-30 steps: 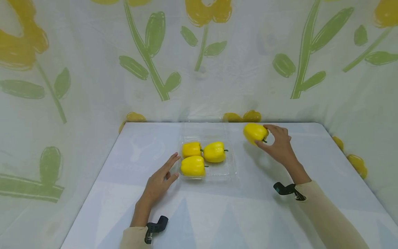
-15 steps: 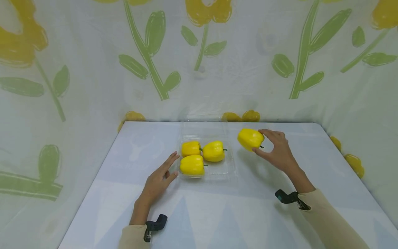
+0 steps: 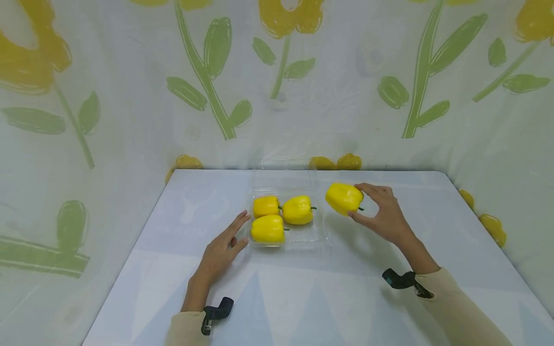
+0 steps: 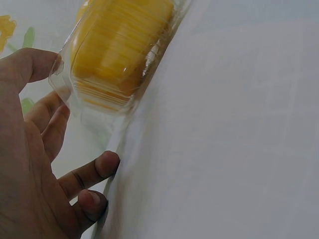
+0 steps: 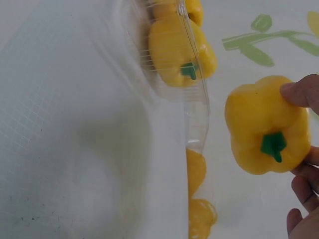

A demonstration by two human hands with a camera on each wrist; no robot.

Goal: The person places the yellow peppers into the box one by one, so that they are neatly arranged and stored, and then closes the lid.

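The raised right hand (image 3: 388, 218) pinches a blocky, glossy yellow bell pepper (image 3: 343, 198). The left hand (image 3: 218, 253), fingers (image 3: 235, 226) spread, touches a clear rectangular plastic box (image 3: 308, 234).

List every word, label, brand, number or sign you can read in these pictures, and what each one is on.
None can be read.
Held yellow pepper and clear container: no label or lettering visible.
Backdrop: printed flowers and leaves only.
Table: pale marks at its left, too faint to make out.
Black wrist devices: any marking is too small to read.
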